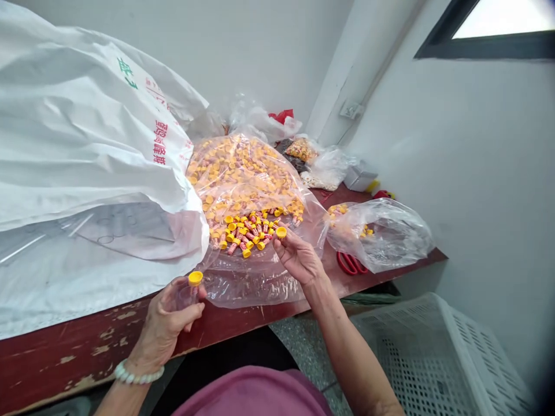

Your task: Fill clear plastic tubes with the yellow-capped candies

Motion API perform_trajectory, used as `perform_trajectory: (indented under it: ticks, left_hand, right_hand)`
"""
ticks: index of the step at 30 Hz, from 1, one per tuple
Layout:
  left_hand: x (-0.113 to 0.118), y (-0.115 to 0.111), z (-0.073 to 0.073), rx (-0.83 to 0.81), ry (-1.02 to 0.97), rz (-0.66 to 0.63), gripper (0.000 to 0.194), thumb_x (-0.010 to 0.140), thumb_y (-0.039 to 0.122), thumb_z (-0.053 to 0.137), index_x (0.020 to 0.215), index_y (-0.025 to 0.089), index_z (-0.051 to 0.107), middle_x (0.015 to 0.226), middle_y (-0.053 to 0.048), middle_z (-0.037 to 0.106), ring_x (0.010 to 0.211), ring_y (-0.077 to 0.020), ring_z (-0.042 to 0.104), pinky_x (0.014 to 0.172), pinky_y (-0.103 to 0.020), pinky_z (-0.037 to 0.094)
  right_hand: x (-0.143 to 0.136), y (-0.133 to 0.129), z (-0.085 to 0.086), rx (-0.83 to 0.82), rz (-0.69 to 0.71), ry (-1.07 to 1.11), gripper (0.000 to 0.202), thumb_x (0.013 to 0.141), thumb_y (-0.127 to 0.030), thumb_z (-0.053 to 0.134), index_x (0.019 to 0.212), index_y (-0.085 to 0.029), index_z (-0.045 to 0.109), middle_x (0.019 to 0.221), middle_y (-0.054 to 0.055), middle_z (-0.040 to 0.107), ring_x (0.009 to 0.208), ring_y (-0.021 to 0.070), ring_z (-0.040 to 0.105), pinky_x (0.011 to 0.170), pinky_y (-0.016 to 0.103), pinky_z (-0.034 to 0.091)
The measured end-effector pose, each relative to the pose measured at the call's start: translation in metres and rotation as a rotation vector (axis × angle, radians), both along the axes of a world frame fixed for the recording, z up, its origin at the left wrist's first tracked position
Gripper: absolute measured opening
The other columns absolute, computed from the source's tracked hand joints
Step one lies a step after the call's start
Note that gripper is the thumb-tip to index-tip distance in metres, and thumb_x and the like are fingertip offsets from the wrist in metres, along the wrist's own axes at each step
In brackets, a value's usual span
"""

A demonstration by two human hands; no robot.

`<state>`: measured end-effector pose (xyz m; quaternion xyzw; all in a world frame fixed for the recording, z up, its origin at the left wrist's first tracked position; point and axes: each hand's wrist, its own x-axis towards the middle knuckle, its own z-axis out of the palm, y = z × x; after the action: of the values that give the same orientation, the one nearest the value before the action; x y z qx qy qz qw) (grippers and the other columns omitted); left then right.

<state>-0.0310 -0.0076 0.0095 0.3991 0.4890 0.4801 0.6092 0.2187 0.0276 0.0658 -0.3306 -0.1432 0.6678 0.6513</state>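
My left hand (pixel 167 318), a beaded bracelet at its wrist, is wrapped round a clear container (pixel 185 296). A yellow cap (pixel 195 278) shows at the container's top. Between the thumb and fingers of my right hand (pixel 299 257) is a small yellow-capped piece (pixel 281 232). Just beyond that hand, a pile of small red-and-white tubes with yellow caps (pixel 247 234) lies at the mouth of a large clear plastic bag (pixel 247 173), which holds many more of them.
A big white sack (pixel 87 144) fills the left of the red table (pixel 56 352). At the right lie a smaller clear bag (pixel 385 231) and red-handled scissors (pixel 349 264). More bags (pixel 323 167) stand at the back. A white plastic crate (pixel 433 346) is below, right.
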Motion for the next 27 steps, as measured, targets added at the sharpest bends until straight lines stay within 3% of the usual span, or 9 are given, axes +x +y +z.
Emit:
perform_trajectory:
  ticks: [2, 5, 8, 12, 17, 21, 27]
  left_hand:
    - [0.012, 0.0, 0.002, 0.017, 0.038, -0.033, 0.045, 0.054, 0.02, 0.072, 0.094, 0.017, 0.053, 0.076, 0.001, 0.061, 0.052, -0.0085, 0.049, 0.037, -0.017, 0.03]
    - [0.027, 0.001, 0.007, 0.071, 0.163, -0.078, 0.041, 0.054, 0.018, 0.069, 0.093, 0.016, 0.054, 0.074, 0.0, 0.062, 0.056, -0.0112, 0.054, 0.043, -0.02, 0.038]
    - [0.033, 0.002, 0.009, 0.207, 0.299, -0.139, 0.031, 0.056, 0.013, 0.062, 0.086, 0.015, 0.056, 0.073, 0.0, 0.062, 0.064, -0.0134, 0.058, 0.057, -0.023, 0.046]
    - [0.032, 0.001, 0.008, 0.355, 0.464, -0.159, 0.033, 0.056, 0.006, 0.056, 0.088, 0.015, 0.057, 0.081, -0.002, 0.063, 0.07, -0.0141, 0.059, 0.064, -0.024, 0.047]
    - [0.031, -0.006, 0.01, 0.433, 0.576, -0.182, 0.039, 0.058, 0.006, 0.057, 0.096, 0.014, 0.058, 0.085, -0.004, 0.065, 0.074, -0.0171, 0.059, 0.067, -0.028, 0.047]
    - [0.03, -0.01, 0.011, 0.429, 0.546, -0.173, 0.035, 0.058, 0.006, 0.058, 0.092, 0.014, 0.059, 0.08, -0.003, 0.063, 0.07, -0.0164, 0.058, 0.064, -0.027, 0.045]
    - [0.025, -0.011, 0.016, 0.467, 0.557, -0.198, 0.034, 0.058, 0.006, 0.054, 0.092, 0.013, 0.056, 0.077, -0.001, 0.06, 0.066, -0.0131, 0.053, 0.061, -0.024, 0.042]
  right_hand:
    - [0.001, -0.004, -0.002, -0.029, 0.028, 0.025, 0.018, 0.081, -0.015, 0.058, 0.099, -0.017, 0.061, 0.088, 0.003, 0.067, 0.082, 0.0111, 0.065, 0.072, 0.02, 0.056]
    - [-0.015, -0.009, -0.01, -0.036, 0.133, -0.008, 0.02, 0.082, -0.026, 0.061, 0.1, -0.017, 0.06, 0.089, 0.004, 0.066, 0.082, 0.0117, 0.065, 0.07, 0.021, 0.056]
    - [-0.043, -0.015, -0.016, 0.044, 0.189, -0.193, 0.027, 0.083, -0.039, 0.06, 0.101, -0.019, 0.059, 0.087, 0.003, 0.066, 0.075, 0.0126, 0.065, 0.066, 0.024, 0.055]
    - [-0.079, -0.028, -0.016, 0.226, 0.155, -0.484, 0.034, 0.086, -0.052, 0.05, 0.102, -0.023, 0.057, 0.087, 0.003, 0.066, 0.086, 0.0173, 0.064, 0.075, 0.031, 0.052]
    - [-0.1, -0.038, -0.013, 0.368, 0.232, -0.702, 0.032, 0.091, -0.05, 0.041, 0.102, -0.024, 0.055, 0.09, 0.003, 0.068, 0.086, 0.0161, 0.061, 0.085, 0.033, 0.045]
    - [-0.097, -0.039, -0.016, 0.429, 0.251, -0.879, 0.035, 0.091, -0.049, 0.041, 0.109, -0.025, 0.059, 0.104, 0.002, 0.064, 0.09, 0.0151, 0.058, 0.086, 0.03, 0.042]
    - [-0.09, -0.042, -0.021, 0.491, 0.324, -0.939, 0.034, 0.092, -0.046, 0.04, 0.111, -0.027, 0.061, 0.121, 0.002, 0.058, 0.111, 0.0179, 0.052, 0.097, 0.033, 0.038]
